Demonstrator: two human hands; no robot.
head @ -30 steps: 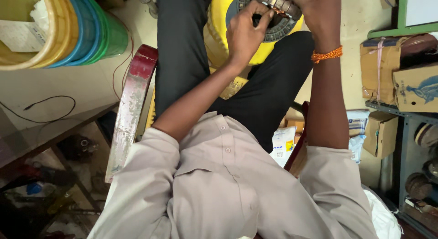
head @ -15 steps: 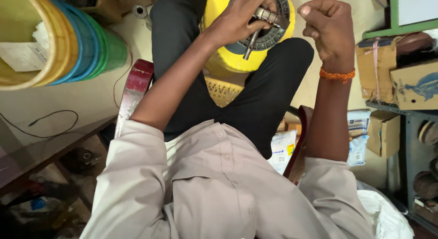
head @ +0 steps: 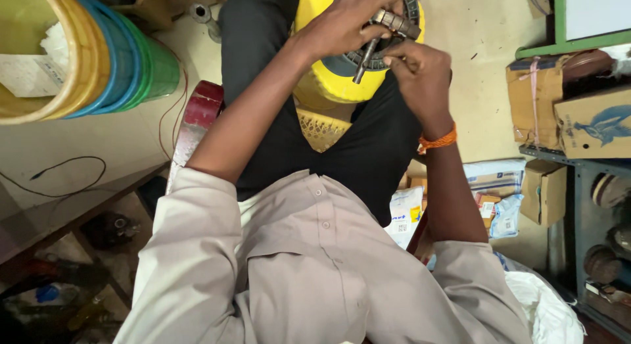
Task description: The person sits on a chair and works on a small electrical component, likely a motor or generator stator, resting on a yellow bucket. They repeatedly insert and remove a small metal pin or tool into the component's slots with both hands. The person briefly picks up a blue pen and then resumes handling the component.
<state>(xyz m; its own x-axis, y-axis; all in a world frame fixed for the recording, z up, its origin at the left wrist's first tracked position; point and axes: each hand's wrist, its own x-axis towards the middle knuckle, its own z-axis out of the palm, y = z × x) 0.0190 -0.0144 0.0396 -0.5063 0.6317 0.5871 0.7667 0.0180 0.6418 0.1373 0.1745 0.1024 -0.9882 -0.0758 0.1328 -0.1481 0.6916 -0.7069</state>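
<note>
A round yellow housing [head: 327, 81] with a dark metal disc [head: 360, 55] on its top sits between my black-trousered knees. My left hand [head: 345, 23] reaches over it and grips a short ribbed metal shaft [head: 396, 22]. A thin metal rod [head: 364, 60] slants down from under that hand across the disc. My right hand [head: 420, 74], with an orange band at the wrist, has its fingers bunched. Its fingertips touch just below the shaft's end, and I cannot tell whether they pinch anything small.
Stacked yellow, blue and green plastic tubs [head: 98, 55] stand at the upper left. A red wooden seat edge [head: 194, 124] and a black wire [head: 66, 170] lie left of me. Cardboard boxes [head: 572, 107] fill a green shelf on the right. Packets [head: 490, 193] and a white bag [head: 545, 304] lie below.
My right hand has moved left from a raised fist to the shaft. The left hand has kept its grip on the shaft, and the view has tilted down slightly.
</note>
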